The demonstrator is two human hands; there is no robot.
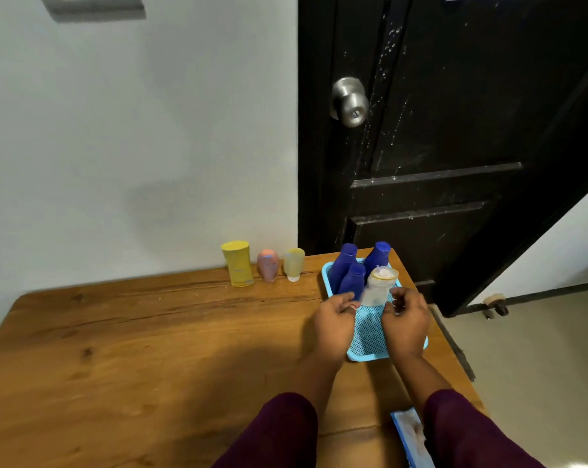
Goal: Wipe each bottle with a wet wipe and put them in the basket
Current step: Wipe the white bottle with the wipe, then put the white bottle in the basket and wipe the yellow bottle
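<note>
nearest: dark maroon sleeves (275, 430). beyond them, left hand (335, 320) and right hand (405, 320) flanking upright clear plastic bottle (378, 287), seemingly steadying it inside light blue mesh basket (367, 346); grip unclear, right slightly nearer.

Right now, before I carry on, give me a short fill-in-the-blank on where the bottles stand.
1. ____ dark blue bottles stand in the blue basket.
2. Both hands flank the ____ bottle in the basket.
3. ____ containers stand outside the basket by the wall.
4. Leftmost of these is the ____ one.

Missing: three; clear; three; yellow
</note>
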